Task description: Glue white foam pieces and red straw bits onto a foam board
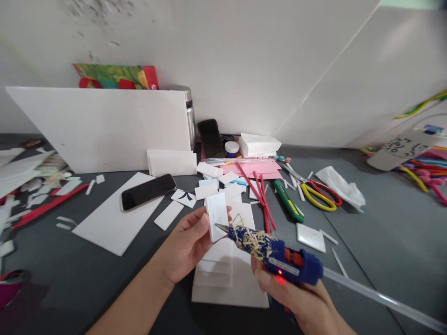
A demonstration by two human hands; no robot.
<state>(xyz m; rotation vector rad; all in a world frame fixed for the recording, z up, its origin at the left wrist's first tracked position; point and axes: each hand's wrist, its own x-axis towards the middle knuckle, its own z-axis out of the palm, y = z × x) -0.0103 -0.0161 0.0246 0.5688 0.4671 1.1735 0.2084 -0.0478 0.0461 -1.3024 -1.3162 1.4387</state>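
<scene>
My left hand [192,239] is closed on a small white rectangular board piece [217,216], thumb in front and fingers behind it. In my right hand [293,293] is a blue glue gun [275,253], its barrel crusted with dried glue strands and a red light lit on its side. The gun's metal nozzle points left at the face of the piece, touching or very close to it. A long clear glue stick [380,300] sticks out of the gun's rear. Beneath both hands lies a larger white board [230,295].
A black phone [149,191] rests on a white sheet [104,228] at left. Right of centre lie red sticks [262,197], a green cutter [288,201], scissors [319,195] and crumpled tissue [340,186]. A large white board [115,130] leans at the back, a steel bottle [189,111] behind it.
</scene>
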